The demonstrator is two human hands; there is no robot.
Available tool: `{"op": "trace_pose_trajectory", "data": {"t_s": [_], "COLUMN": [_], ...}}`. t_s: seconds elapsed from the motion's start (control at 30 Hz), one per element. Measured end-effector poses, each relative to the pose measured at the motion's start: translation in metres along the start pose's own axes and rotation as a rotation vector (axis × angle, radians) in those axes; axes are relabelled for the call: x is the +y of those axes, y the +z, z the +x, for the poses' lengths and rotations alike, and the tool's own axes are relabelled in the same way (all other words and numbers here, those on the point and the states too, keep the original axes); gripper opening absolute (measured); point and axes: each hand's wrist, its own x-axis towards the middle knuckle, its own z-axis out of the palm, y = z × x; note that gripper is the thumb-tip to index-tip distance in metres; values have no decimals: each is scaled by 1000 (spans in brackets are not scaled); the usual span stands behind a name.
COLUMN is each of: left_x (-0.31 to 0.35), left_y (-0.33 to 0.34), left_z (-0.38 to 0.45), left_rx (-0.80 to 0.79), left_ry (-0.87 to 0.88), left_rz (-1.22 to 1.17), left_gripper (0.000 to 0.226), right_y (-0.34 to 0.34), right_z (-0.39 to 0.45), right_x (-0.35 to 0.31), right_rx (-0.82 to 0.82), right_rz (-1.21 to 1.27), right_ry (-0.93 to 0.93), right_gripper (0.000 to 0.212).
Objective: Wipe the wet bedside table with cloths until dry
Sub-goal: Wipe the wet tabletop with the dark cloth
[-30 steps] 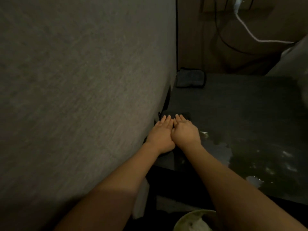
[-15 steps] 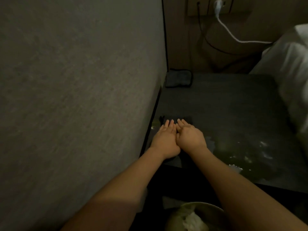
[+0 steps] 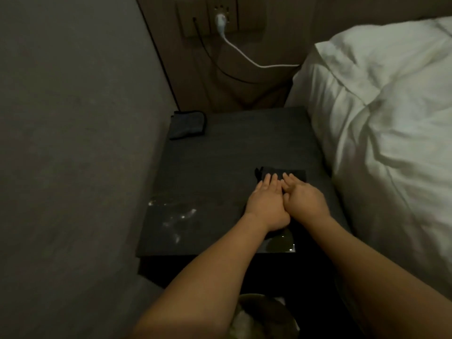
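Left hand: the left hand point(image 3: 266, 201) lies flat, palm down, fingers stretched out and together, pressing on the dark cloth point(image 3: 293, 174); it grips nothing.
Right hand: the right hand point(image 3: 305, 199) lies flat beside it, fingers extended, its inner edge touching the left hand, also pressing on the dark cloth without closing around it.
Dark cloth: spread on the tabletop point(image 3: 220, 167), mostly hidden under both hands; its far edge shows just beyond the fingertips, on the side of the tabletop nearest the bed point(image 3: 391, 130).
Water: shiny wet patches point(image 3: 176, 216) sit on the tabletop's near corner on the wall side, well apart from the hands; a puddle point(image 3: 281, 244) lies at the tabletop's near edge, just behind the wrists.
Blue cloth: a folded blue cloth point(image 3: 187, 124) rests on the tabletop's far corner, against the grey wall point(image 3: 73, 143).
Behind the tabletop: a wall socket point(image 3: 208, 18) holds a white plug point(image 3: 220, 22), whose white cable point(image 3: 256, 62) runs toward the bed; a black cable point(image 3: 203, 45) hangs beside it.
Below the tabletop: a bin point(image 3: 266, 316), dim and partly hidden by the forearms.
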Motion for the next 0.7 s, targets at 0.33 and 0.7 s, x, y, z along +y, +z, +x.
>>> {"op": "trace_pose_trajectory", "data": {"t_s": [0.33,0.7], "left_x": [36,31], "left_y": [-7,-29], "left_z": [41,105], "left_rx": [6,32], "left_ry": [38,-9], "left_rz": [19,30], "left_gripper": [75,75], "right_y": [-22,-41], "right_z": [20,88], "right_x": [45,59], "right_rx": [-24,-34], "right_rz": [-119,-147], "right_ry": [4,-25], "right_gripper": [50,46]}}
